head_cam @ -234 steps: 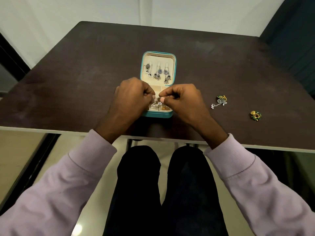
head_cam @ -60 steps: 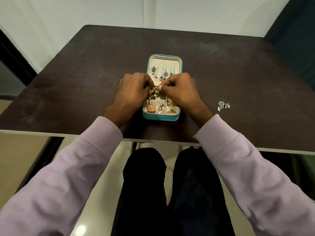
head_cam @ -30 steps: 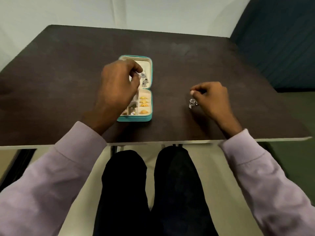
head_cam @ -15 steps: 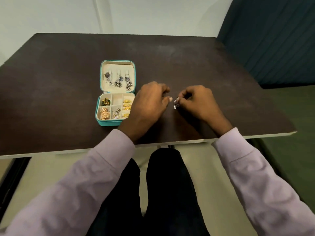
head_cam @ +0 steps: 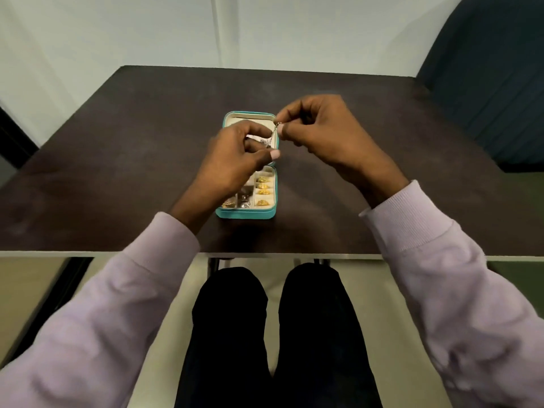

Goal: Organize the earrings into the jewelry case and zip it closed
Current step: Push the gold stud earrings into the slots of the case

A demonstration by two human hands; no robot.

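Note:
A teal jewelry case (head_cam: pixel 246 214) lies open on the dark table (head_cam: pixel 117 148), lid flat at the far side. Its compartments hold gold earrings (head_cam: pixel 263 191) on the right and darker pieces on the left. A silver dangling earring (head_cam: pixel 273 136) hangs above the lid. My right hand (head_cam: pixel 321 134) pinches its top end between thumb and forefinger. My left hand (head_cam: pixel 235 157) is curled just below and left, its fingertips at the earring's lower end; it hides most of the lid and the left compartments.
A dark blue chair back (head_cam: pixel 488 83) stands beyond the table's right corner. The table's near edge (head_cam: pixel 88 254) runs just above my knees. A pale wall lies behind the table.
Both hands moved from the bare table right of the case to above its lid, carrying the silver earring. The earring now hangs lifted between the two hands.

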